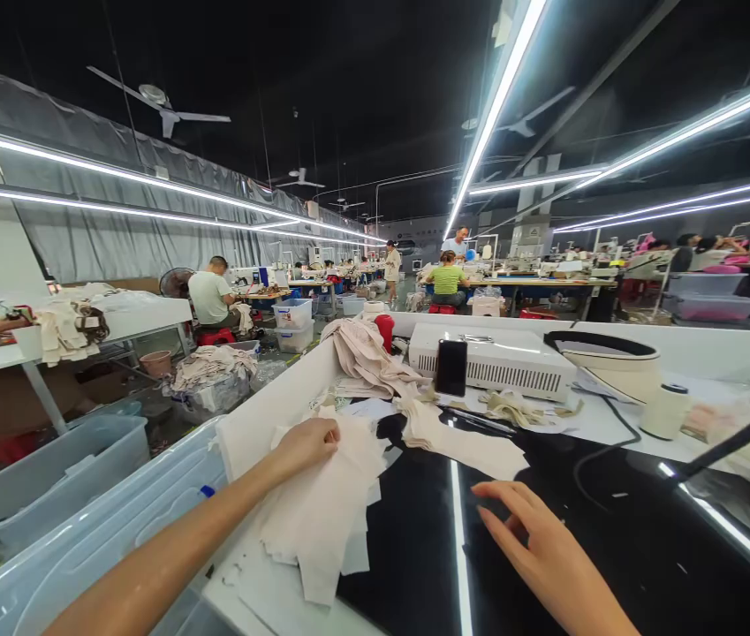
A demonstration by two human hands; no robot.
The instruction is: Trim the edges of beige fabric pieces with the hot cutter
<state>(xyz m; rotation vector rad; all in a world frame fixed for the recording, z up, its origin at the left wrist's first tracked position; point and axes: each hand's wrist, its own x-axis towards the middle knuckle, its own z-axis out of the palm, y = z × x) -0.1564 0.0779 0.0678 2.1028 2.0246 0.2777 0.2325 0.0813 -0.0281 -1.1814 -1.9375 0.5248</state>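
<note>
Fabric pieces (pixel 321 512) in one loose pale stack, under the left hand (pixel 305 444).

Left hand's fingers are curled down onto the top of the stack at the near-left of the black table (pixel 613 548); right hand (pixel 534 539) lies flat and empty on bare table, apart from the stack. Beyond: a second small pile of cut pieces (pixel 460 442), one dark phone (pixel 451 367) leaning on one white box machine (pixel 494 358), one cream thread cone (pixel 664 411). Clear bins (pixel 83 530) stand left.

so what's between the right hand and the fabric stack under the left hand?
Head view: only bare glossy black tabletop, crossed by a reflected light strip, separates the right hand from the fabric stack under the left hand.
</note>
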